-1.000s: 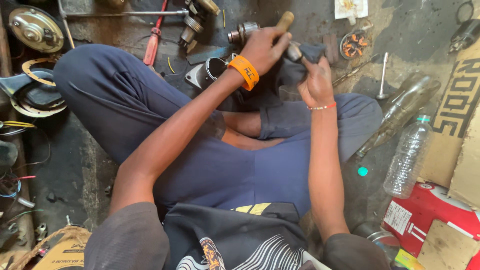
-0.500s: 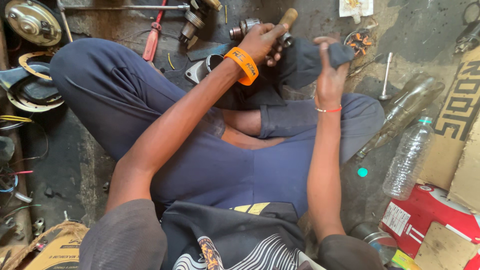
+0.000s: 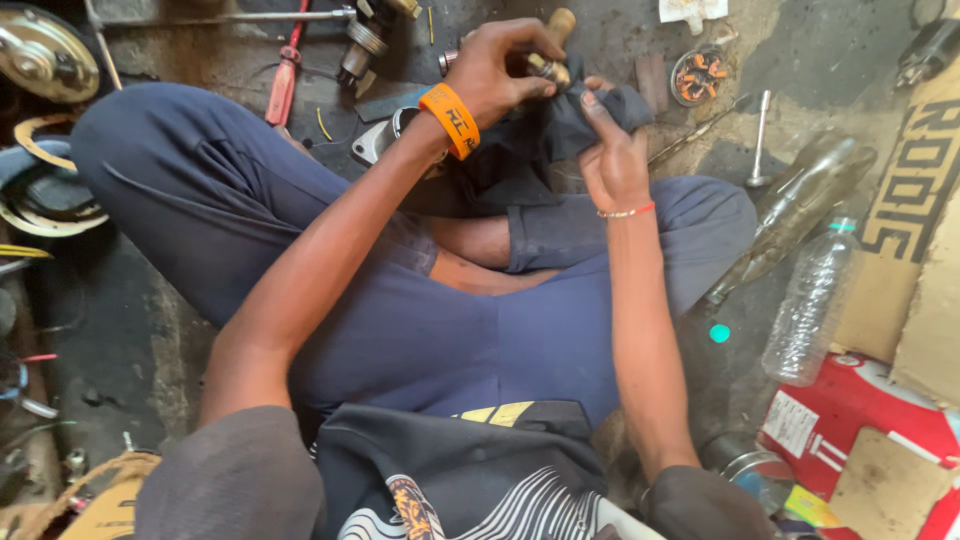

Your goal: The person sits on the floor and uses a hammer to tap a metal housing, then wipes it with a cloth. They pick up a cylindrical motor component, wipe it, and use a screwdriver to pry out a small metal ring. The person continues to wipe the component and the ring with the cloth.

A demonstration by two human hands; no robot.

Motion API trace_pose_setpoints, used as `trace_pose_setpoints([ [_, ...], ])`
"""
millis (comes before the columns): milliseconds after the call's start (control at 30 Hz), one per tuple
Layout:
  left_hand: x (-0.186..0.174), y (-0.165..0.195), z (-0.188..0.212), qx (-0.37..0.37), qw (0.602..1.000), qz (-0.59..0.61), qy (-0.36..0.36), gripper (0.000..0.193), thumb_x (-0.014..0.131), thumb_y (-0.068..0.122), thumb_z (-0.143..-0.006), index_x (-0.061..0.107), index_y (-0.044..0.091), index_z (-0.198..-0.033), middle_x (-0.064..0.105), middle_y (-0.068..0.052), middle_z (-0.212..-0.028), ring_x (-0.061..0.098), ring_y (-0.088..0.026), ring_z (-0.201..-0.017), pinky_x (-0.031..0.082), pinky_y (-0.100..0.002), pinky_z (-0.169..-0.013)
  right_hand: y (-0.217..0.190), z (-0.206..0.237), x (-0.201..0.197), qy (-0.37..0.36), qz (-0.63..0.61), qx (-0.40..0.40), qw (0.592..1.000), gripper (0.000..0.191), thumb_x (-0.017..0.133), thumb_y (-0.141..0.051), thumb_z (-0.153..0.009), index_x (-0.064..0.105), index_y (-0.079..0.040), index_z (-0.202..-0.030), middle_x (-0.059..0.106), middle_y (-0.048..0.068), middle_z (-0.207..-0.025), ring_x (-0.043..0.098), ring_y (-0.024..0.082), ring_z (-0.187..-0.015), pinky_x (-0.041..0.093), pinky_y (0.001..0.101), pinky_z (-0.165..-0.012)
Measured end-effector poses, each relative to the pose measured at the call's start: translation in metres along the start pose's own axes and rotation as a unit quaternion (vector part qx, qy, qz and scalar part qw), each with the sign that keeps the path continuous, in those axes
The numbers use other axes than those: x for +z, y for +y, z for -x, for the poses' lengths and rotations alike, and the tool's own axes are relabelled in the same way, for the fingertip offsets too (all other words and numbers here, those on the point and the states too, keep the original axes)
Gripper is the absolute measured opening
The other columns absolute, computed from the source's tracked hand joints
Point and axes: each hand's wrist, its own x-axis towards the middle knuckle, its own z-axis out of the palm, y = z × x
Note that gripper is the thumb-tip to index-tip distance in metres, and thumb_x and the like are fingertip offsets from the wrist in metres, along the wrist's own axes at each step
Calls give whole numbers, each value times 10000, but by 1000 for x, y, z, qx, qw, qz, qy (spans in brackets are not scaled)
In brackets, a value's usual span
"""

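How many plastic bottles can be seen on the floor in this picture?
2. One clear plastic bottle with a green cap stands at the right, beside the red box. A second, dusty bottle lies tilted just above it, near the knee. Others may be hidden.

Hands: the left hand (image 3: 500,65) and right hand (image 3: 612,165) are held side by side above the crossed legs, a cloth (image 3: 560,125) between them.
Right side: two bottles (image 3: 815,300) are laid beside the knee, a box (image 3: 860,430) nearer.
Left side: a round cover (image 3: 40,50) is set on the floor.
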Motion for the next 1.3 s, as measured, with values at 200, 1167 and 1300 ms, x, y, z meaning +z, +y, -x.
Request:
trace_pose_setpoints([
  [200,-8,28,-14,-252,968,13,-3,274,771,246,-937,662,-3,-905,715,-36,-679,711,-89,-535,582,-288,-451,-1,9,18,-30,143,-107,984,246,699,-8,-1004,581,-45,-1216,613,3,-1118,595,98,-1058,515,272,-934],
  [1167,-23,-10,-14,-270,960,48,59,571,688,594,-928,691,37,-808,627,-1,-604,682,-92,-478,478,-221,-381,-29,-2,-12,5,14,-12,1000,461,689,153,-865,596,-41,-1273,697,99,-1176,707,248,-1087,588,395,-907],
  [1300,-18,-12,-14,-271,960,47,53,573,706,578,-904,673,26,-752,605,-2,-582,678,-107,-452,459,-236,-367,-52,13,-31,-102,-15,-86,991,498,658,221,-901,571,17,-1346,666,112,-1279,678,230,-1218,569,344,-1060],
])
